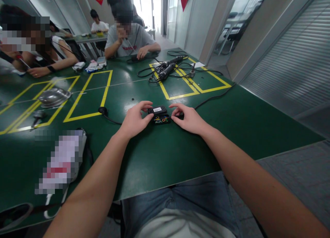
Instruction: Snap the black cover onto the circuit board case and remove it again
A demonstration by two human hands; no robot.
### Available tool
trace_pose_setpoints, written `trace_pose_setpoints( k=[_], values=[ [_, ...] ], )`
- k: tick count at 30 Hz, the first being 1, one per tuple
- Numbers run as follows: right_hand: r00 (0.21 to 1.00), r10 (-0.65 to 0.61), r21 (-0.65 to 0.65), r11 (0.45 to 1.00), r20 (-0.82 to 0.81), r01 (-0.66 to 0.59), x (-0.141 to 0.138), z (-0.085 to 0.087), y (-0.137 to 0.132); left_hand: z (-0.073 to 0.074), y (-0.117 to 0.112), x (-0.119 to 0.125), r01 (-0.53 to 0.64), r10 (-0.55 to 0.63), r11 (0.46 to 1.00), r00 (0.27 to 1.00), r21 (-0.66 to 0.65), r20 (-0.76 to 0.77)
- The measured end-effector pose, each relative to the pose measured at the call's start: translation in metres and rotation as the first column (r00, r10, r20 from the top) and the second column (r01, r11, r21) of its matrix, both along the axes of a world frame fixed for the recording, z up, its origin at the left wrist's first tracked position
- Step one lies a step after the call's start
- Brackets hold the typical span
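- Left of centre, a round black end piece point(102, 110) lies on the green table point(144, 172), its lead running towards the left hand.
- At the centre, the left hand point(136, 119) has thumb and fingers bent in a narrow curve around the left end of a black cover point(157, 110) with a white label, seemingly holding it.
- Just below that cover, the open black case point(162, 121) shows coloured wires; the step in hand appears to be handling this opened unit.
- Right of centre, the right hand point(189, 120) has thumb and forefinger partly curled, slightly apart, by the case's cable end; whether they grip anything, I cannot tell.
- A black cable point(215, 100) runs towards the right; any next move probably calls for light fingertips, clear of the wires.
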State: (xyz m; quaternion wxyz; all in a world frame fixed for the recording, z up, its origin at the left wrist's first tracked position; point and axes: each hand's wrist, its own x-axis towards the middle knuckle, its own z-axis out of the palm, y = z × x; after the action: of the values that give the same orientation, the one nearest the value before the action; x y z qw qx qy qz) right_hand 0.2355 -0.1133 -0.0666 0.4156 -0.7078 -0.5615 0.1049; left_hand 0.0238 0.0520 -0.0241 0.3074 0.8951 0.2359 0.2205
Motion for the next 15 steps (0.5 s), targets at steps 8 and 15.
trace_pose_setpoints(
  k=[8, 15],
  values=[
    [0.999, 0.015, -0.030, 0.999, 0.034, -0.014, -0.0004, 0.0043, 0.0003, 0.0026, -0.0042, -0.0020, 0.153, -0.148, 0.988, 0.978, 0.020, -0.144],
    [0.995, 0.064, -0.034, 0.998, 0.075, -0.061, 0.0000, 0.0036, 0.0008, 0.0029, -0.0071, -0.0007, 0.165, -0.143, 0.981, 0.970, 0.101, -0.198]
  ],
)
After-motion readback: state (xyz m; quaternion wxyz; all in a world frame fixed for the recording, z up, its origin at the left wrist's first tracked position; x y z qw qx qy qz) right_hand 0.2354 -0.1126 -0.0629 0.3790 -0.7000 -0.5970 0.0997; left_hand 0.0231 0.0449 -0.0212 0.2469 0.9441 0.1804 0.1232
